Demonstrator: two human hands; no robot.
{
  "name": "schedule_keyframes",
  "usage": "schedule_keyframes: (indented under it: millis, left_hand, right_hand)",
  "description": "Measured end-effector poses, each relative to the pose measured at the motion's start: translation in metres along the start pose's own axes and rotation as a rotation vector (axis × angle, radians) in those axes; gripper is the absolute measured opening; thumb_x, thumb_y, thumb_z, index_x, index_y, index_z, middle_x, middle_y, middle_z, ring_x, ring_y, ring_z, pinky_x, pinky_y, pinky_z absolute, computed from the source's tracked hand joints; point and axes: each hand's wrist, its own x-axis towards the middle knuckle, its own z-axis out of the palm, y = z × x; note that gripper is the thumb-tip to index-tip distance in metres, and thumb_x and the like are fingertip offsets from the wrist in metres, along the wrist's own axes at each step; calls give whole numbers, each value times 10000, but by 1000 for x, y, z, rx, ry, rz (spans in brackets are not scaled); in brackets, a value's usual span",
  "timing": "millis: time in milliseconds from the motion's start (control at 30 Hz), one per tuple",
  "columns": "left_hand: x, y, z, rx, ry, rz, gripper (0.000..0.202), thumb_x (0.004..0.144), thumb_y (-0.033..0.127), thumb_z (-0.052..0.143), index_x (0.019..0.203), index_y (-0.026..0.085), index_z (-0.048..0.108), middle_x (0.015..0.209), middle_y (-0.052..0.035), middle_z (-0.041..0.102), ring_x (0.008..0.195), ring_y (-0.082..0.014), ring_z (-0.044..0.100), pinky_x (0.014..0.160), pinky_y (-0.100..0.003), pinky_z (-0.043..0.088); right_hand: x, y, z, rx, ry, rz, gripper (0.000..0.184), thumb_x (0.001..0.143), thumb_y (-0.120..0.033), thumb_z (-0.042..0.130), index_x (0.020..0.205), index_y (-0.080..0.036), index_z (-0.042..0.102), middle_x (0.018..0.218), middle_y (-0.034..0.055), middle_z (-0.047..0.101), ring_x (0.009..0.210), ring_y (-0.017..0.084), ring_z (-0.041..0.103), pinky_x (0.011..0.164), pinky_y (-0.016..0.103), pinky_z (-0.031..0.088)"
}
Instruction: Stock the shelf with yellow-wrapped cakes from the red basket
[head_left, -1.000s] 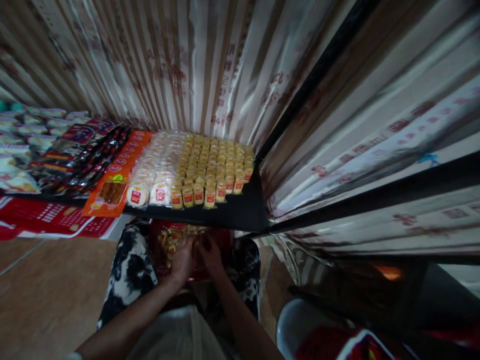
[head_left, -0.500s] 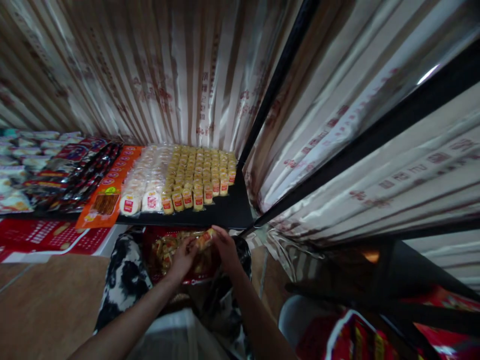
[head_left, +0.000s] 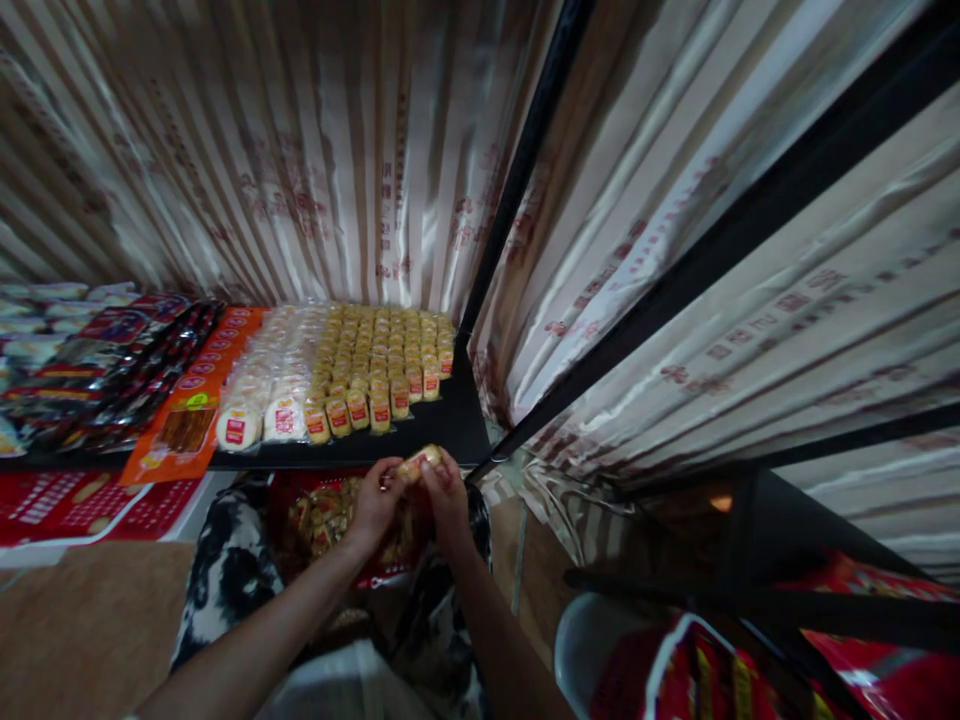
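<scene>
Between my two hands is a small yellow wrapped snack cake (head_left: 420, 463) with a red label. My left hand (head_left: 376, 500) pinches its left end, and my right hand (head_left: 448, 495) grips the right end with the thumb on top. Below them, a red basket (head_left: 375, 580) in my lap holds many loose wrapped snack cakes (head_left: 322, 525). Just ahead, rows of the same yellow cakes (head_left: 379, 370) stand on a black shelf (head_left: 420, 430), labels facing me on the front ones. White round wrapped cakes (head_left: 285, 412) are lined up to their left.
Orange snack packets (head_left: 180, 425) and dark packets (head_left: 105, 370) lie farther left on the shelf. A black metal post (head_left: 517, 190) and slanted bar (head_left: 637, 310) stand before the striped curtain (head_left: 330, 150). Red bags (head_left: 712, 670) are at lower right.
Both hands have lifted the cake slightly towards the shelf edge, and my right thumb now lies across it. The view has shifted a little, moving the shelf left and down.
</scene>
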Motion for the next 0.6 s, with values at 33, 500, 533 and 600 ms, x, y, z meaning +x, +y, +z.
schedule_keyframes:
  millis: [33, 500, 533, 600]
  left_hand:
    - [2, 1, -1, 22, -1, 30, 295, 753, 188, 567, 1038, 151, 631, 936, -41, 677, 756, -126, 614, 729, -236, 511]
    - [30, 51, -10, 432, -136, 504, 377, 777, 116, 507, 1121, 204, 631, 1083, -56, 632, 1072, -190, 544, 1013, -364, 415]
    - [32, 54, -6, 403, -115, 494, 397, 783, 120, 499, 1157, 194, 609, 1128, -65, 617, 1077, -188, 548, 1009, -361, 422]
    - [34, 59, 3, 331, -68, 475, 419, 812, 150, 472, 1221, 180, 558, 1223, -83, 568, 1076, -182, 558, 977, -348, 453]
  right_hand:
    - [2, -1, -2, -40, 52, -43, 589, 751, -444, 605, 1261, -173, 491, 1084, 104, 669, 916, 215, 660, 779, 332, 545]
    - [23, -27, -17, -683, -68, -508, 288, 863, -337, 499, 1048, -219, 685, 1013, 75, 695, 977, 221, 583, 914, 369, 449]
    - [27, -25, -17, -664, -27, -487, 295, 866, -346, 487, 1042, -214, 683, 1015, 77, 694, 970, 221, 586, 910, 367, 449]
    - [36, -23, -17, -616, 71, -430, 324, 870, -372, 467, 1057, -199, 668, 1038, 86, 686, 974, 224, 588, 906, 367, 449]
